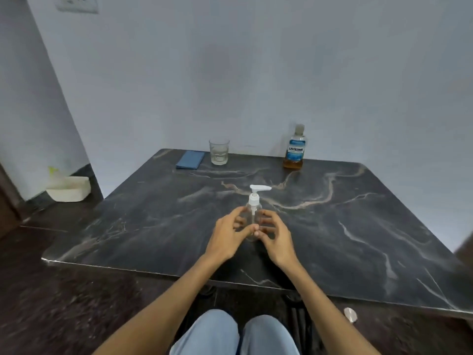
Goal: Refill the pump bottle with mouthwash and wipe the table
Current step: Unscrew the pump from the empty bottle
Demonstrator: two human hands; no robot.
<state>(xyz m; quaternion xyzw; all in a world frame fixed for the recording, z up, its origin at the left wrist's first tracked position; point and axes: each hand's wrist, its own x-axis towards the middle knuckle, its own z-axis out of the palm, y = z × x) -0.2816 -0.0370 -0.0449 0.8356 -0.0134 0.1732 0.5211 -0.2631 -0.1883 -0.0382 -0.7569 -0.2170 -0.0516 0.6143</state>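
Standing upright near the middle of the dark marble table [332,226], the clear pump bottle [253,213] with its white pump head turned to the right sits between both hands. The left hand [226,238] curves around the bottle's left side and the right hand [275,239] around its right side, fingers bent inward and thumbs meeting in front of the bottle near its base; motion blur makes it unclear whether either hand actually presses on the plastic or only cups close to it, so the grip cannot be told. The bottle looks empty or nearly so. At the far edge of the table, against the pale wall, a Listerine mouthwash bottle [294,149] stands upright with amber liquid low in it. Further left along that edge stands a clear drinking glass [219,151], and just beside it lies a folded blue cloth [190,159]. On the floor to the left sits a white tub [69,189].
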